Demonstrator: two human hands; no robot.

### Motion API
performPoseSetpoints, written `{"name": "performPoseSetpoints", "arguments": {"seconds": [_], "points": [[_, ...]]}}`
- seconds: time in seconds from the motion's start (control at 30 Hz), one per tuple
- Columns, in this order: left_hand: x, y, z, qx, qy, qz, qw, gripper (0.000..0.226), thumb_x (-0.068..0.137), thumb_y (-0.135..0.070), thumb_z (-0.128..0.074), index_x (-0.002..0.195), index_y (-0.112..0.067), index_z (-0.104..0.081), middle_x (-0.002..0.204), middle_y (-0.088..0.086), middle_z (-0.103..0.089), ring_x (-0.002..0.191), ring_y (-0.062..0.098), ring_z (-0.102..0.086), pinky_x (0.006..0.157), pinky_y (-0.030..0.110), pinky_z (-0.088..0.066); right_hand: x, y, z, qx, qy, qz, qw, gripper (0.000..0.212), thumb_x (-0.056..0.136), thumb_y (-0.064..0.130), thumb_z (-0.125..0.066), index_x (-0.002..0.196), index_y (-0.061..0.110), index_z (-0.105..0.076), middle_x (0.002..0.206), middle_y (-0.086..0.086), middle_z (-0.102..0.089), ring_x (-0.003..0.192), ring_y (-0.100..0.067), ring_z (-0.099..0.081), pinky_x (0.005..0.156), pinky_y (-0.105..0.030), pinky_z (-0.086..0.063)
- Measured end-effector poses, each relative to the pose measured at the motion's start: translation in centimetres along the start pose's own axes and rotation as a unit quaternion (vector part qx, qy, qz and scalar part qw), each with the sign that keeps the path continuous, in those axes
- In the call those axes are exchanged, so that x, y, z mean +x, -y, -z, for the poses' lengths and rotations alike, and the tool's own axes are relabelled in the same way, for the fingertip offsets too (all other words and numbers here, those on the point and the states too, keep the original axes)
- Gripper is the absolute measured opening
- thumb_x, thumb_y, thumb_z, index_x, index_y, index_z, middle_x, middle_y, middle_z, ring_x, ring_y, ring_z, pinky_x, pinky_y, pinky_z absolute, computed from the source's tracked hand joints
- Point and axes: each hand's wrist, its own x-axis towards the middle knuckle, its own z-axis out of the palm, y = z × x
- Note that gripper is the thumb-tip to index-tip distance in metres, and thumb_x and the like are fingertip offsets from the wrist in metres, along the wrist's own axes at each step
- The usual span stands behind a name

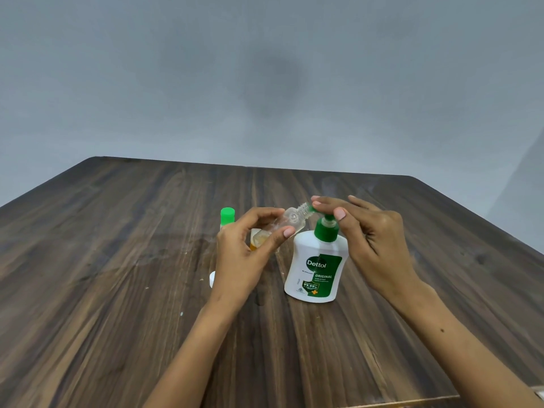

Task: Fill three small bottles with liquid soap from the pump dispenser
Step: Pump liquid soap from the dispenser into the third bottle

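On the dark wooden bench [117, 275], near its middle, a white pump dispenser [316, 269] with a green label stands upright. The left hand [244, 260] holds a small clear bottle [290, 220]; the fingers [287, 232] and the thumb are curled around its lower part, and the bottle is tilted, so its open threaded neck points up and to the right, at the green nozzle of the pump. The neck seems to touch the nozzle, but I cannot tell this for sure. The right hand [374, 240] is over the green pump head [326, 228]; its fingers are stretched out and lie on top of the pump, grasping nothing, with one fingertip just above the bottle's neck. Behind the left fingers a second small bottle with a green cap [227, 215] stands upright. Under the left palm there is something with yellow-orange liquid [255, 239], mostly hidden. Beside the left wrist a small white cap [212, 278] lies on the bench.
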Motion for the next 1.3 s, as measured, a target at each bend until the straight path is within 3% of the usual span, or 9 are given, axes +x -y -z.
{"name": "performPoseSetpoints", "arguments": {"seconds": [0.4,0.73,0.9,1.13,1.3], "points": [[0.0,-0.1,0.1,0.002,0.000,-0.002,1.000,0.033,0.076,-0.032,-0.073,0.103,-0.013,-0.072,0.099,-0.007,-0.074,0.096,0.003,-0.067,0.082,0.011,-0.048,-0.4,-0.1,-0.4,-0.006,-0.007,0.004,1.000,0.038,0.097,0.029,-0.041,0.108,0.012,-0.073,0.113,0.005,-0.071,0.104,-0.007,-0.067,0.098,-0.044,-0.049],[0.0,0.1,0.1,0.007,0.000,-0.001,1.000,0.033,0.077,-0.033,-0.074,0.103,-0.012,-0.072,0.099,-0.006,-0.074,0.095,0.003,-0.067,0.082,0.012,-0.049,0.5,0.5,-0.1,-0.017,0.002,-0.002,1.000,0.045,0.098,0.037,-0.037,0.104,0.012,-0.074,0.105,0.011,-0.069,0.095,-0.003,-0.066,0.102,-0.039,-0.047],[0.0,0.1,0.0,0.010,0.000,-0.001,1.000,0.033,0.077,-0.032,-0.074,0.103,-0.013,-0.072,0.099,-0.007,-0.074,0.095,0.002,-0.068,0.081,0.012,-0.048,0.9,0.3,0.2,-0.032,0.015,0.005,0.999,0.047,0.098,0.037,-0.035,0.105,0.012,-0.074,0.106,0.004,-0.072,0.090,-0.006,-0.069,0.101,-0.039,-0.047],[0.0,-0.1,0.0,0.011,0.001,0.000,1.000,0.034,0.075,-0.033,-0.072,0.103,-0.013,-0.072,0.099,-0.008,-0.074,0.095,0.000,-0.067,0.080,0.009,-0.048,0.1,0.3,-0.2,-0.029,-0.002,0.009,1.000,0.042,0.098,0.034,-0.039,0.106,0.011,-0.074,0.109,0.004,-0.072,0.099,-0.009,-0.069,0.095,-0.040,-0.051],[0.0,-0.1,0.1,0.007,-0.001,0.000,1.000,0.032,0.076,-0.032,-0.072,0.102,-0.014,-0.072,0.098,-0.010,-0.074,0.095,0.001,-0.067,0.080,0.010,-0.047,0.6,0.2,0.4,-0.035,0.021,0.017,0.999,0.044,0.099,0.034,-0.036,0.110,0.013,-0.073,0.115,0.005,-0.070,0.106,-0.007,-0.066,0.100,-0.043,-0.048]]}}
